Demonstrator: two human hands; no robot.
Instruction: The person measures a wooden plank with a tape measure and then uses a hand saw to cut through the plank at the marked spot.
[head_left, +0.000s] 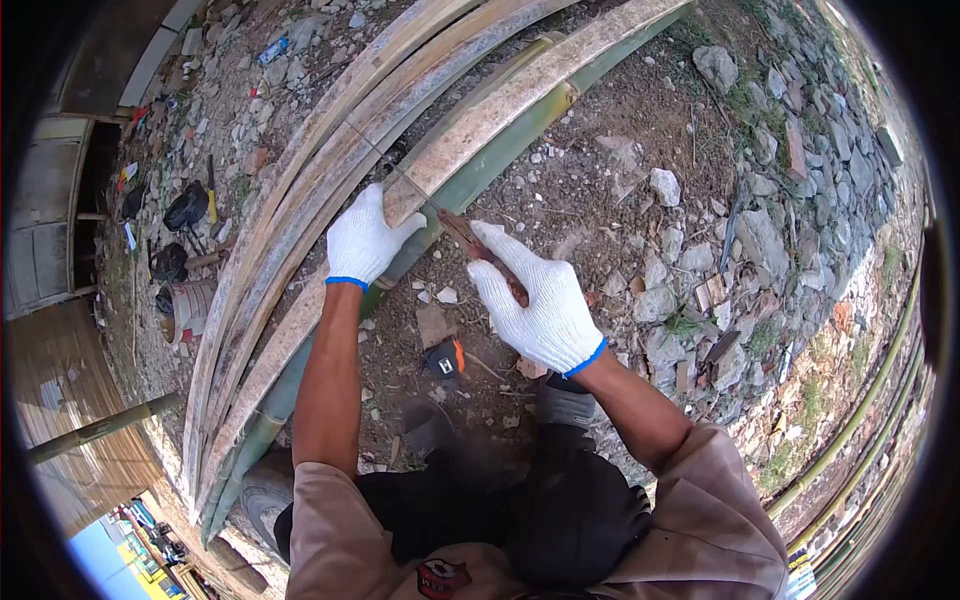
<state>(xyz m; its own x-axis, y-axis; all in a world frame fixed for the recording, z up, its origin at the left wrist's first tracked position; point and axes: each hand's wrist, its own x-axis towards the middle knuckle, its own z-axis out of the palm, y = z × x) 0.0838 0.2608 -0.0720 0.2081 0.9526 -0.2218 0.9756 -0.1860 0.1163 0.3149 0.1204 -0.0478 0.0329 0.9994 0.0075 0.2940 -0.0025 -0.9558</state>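
My left hand [366, 238], in a white glove with a blue cuff, rests on a wooden plank [470, 130], its thumb over the edge by a green bamboo pole [500, 160]. A thin wire [390, 168] crosses the plank there and runs to the tip of a rusty hand tool [463, 232], which looks like pliers. My right hand [540, 310], gloved the same way, is closed around the tool's handles. An orange and black tape measure [445, 360] lies on the dirt below, between the two forearms.
More long planks [300, 190] curve along the left. Rubble [770, 240] and loose stones cover the right side. A bucket [190, 308] and dark bags [186, 206] sit at the far left. Bamboo poles [860, 420] lie at the far right. My shoes are below.
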